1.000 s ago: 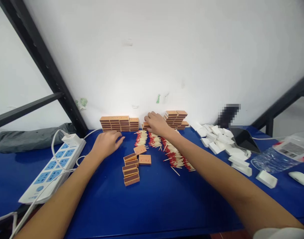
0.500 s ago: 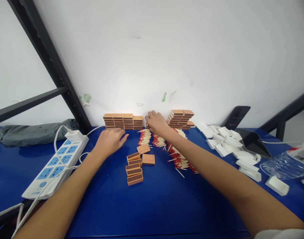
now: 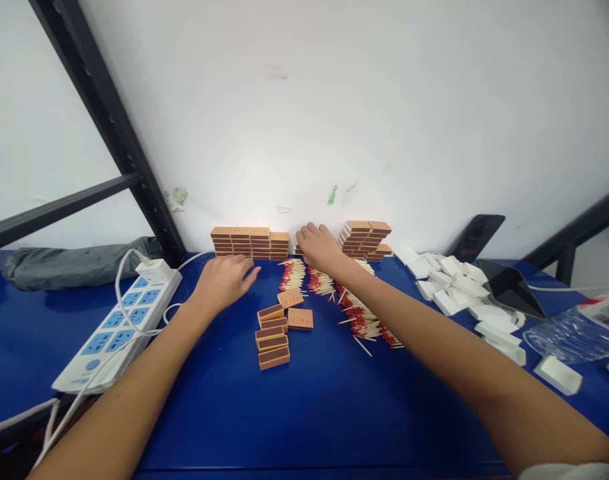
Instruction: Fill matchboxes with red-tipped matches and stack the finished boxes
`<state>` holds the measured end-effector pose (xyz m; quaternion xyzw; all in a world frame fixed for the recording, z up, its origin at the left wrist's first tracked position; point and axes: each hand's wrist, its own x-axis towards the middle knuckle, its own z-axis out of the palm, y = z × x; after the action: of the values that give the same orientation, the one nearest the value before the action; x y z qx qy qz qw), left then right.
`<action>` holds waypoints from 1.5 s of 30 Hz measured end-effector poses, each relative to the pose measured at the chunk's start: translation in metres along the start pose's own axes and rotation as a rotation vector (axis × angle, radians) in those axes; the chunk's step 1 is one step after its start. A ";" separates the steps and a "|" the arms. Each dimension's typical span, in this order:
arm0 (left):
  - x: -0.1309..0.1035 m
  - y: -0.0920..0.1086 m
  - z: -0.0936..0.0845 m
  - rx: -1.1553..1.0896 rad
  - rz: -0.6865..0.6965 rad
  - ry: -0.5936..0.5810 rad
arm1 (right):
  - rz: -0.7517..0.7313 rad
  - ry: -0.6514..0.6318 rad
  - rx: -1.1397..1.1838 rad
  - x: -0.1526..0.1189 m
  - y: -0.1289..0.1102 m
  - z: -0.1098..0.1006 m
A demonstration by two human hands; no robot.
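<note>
My right hand (image 3: pixel 318 248) reaches to the wall, its fingers curled down over a low row of matchboxes (image 3: pixel 298 251). The fingertips, and anything they hold, are hidden behind the hand. On the left, my left hand (image 3: pixel 227 281) hovers over or rests on the table in front of a tall matchbox stack (image 3: pixel 239 242), thumb held apart from bent fingers, with nothing seen in it. A second stack (image 3: pixel 362 239) stands right of my right hand. Red-tipped matches (image 3: pixel 293 275) lie in heaps below the hands. Several loose matchboxes (image 3: pixel 273 340) lie nearer to me.
At left, a white power strip (image 3: pixel 117 327) with cables lies beside a dark grey wrapped bundle (image 3: pixel 79 263). At right are white blocks (image 3: pixel 457 287), a black phone-like device (image 3: pixel 479 237), a dark tablet-like panel (image 3: pixel 512 287) and clear plastic wrap (image 3: pixel 574 333). Black frame posts (image 3: pixel 109 120) flank the blue table.
The whole view has shifted slightly, so everything sits a little farther right. Both hands keep nearly the same places and poses.
</note>
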<state>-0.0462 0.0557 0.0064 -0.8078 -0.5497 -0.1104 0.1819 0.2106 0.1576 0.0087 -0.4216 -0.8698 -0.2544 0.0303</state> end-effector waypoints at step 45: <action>0.000 -0.018 -0.007 -0.330 -0.045 -0.184 | 0.176 -0.065 0.739 -0.082 0.056 -0.040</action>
<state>-0.0627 0.0585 0.0160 -0.8209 -0.5564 -0.1288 -0.0065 0.2987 0.1086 0.0448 -0.4631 -0.8639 0.0936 0.1746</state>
